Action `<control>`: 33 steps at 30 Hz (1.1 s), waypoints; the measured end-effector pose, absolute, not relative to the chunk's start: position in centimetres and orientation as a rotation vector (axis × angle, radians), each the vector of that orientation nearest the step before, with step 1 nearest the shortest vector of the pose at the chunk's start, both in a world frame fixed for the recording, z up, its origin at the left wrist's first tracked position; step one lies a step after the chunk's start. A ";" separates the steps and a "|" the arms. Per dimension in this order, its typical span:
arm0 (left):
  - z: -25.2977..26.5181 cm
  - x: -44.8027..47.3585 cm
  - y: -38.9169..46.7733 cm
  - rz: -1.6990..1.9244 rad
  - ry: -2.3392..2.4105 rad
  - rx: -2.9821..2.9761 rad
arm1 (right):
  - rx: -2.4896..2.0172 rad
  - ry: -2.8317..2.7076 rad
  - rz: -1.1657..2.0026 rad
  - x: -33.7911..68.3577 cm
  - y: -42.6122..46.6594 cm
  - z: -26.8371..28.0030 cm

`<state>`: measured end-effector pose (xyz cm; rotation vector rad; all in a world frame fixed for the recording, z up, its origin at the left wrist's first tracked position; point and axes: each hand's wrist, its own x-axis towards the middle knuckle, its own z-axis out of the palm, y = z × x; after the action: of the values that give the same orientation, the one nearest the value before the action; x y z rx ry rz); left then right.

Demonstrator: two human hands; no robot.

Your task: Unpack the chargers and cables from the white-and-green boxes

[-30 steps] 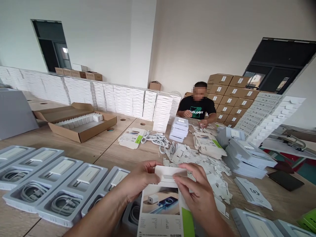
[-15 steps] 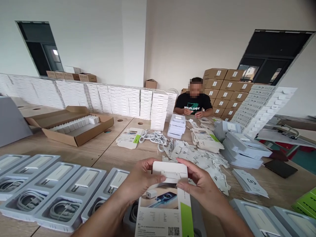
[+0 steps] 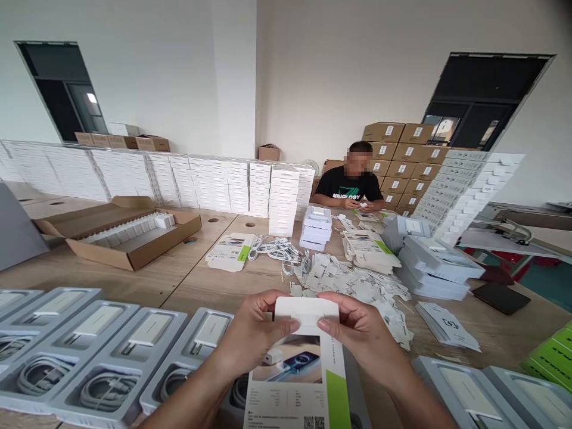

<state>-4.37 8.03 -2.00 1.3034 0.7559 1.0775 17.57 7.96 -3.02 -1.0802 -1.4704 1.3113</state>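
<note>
A printed cardboard charger box with a green stripe and a phone picture is held in front of me, its white end flap uppermost. My left hand grips the flap end from the left, thumb pressed on the white card. On the other side my right hand pinches the same end, thumb on the flap's lower edge and index finger over the top. Beneath and left of the box lie grey trays, each with a white charger and a coiled cable.
White card scraps pile up beyond my hands, near loose white cables and flat printed boxes. An open brown carton of chargers stands left. Stacked trays rise at right. A co-worker sits across the table.
My right thumb has moved up and left onto the white flap, closer to the left thumb. The view has shifted slightly. The co-worker's head has turned and their hands have moved to the right.
</note>
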 end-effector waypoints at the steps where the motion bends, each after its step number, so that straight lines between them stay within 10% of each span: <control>1: -2.1 -4.4 8.0 1.081 0.753 1.309 | -1.090 -1.470 1.295 17.5 7.9 -3.1; 22: -2.0 -5.5 8.1 0.802 0.423 0.686 | -0.828 -1.082 1.396 16.8 8.6 -3.8; 33: -3.3 -4.4 7.6 0.621 0.182 0.641 | -1.181 -1.545 0.387 16.2 7.5 -2.8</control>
<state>-4.38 7.60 -3.31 0.6408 0.1816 0.6209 16.22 7.52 -2.77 -1.1808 -1.5451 0.3869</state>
